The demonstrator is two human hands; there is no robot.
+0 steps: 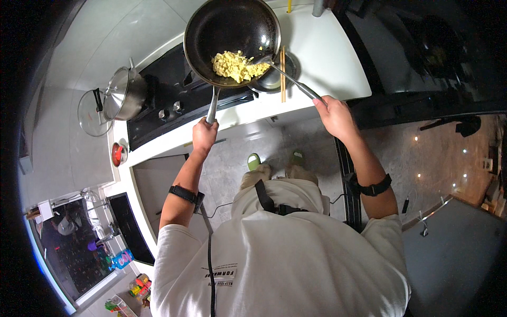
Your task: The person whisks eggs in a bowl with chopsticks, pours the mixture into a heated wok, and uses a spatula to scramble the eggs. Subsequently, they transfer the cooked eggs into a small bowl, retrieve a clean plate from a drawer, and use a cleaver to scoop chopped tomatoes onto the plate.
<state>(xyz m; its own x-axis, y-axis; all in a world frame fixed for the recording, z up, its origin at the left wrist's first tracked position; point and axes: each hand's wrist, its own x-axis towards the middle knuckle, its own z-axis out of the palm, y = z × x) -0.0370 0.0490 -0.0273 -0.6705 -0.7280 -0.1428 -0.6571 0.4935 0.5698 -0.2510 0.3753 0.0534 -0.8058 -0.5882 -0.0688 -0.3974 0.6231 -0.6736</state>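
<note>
My left hand (204, 136) is closed around the metal handle (213, 106) of a dark wok (233, 27), which is lifted and tilted over the counter. Scrambled egg (236, 67) lies in a heap at the wok's near edge. My right hand (336, 118) grips the dark handle of a metal spatula (301, 85); its blade rests in the egg at the wok's right side. Partly under the wok's right edge sits a round dish (273, 81), its contents hard to make out. A pair of wooden chopsticks (283, 75) lies across the dish.
A black gas hob (158, 97) runs left of the wok. Beyond it stand a steel pot (132, 95) with a glass lid, another glass lid (88, 113) and a small bowl with something red (117, 154). A sink (128, 224) is at the lower left.
</note>
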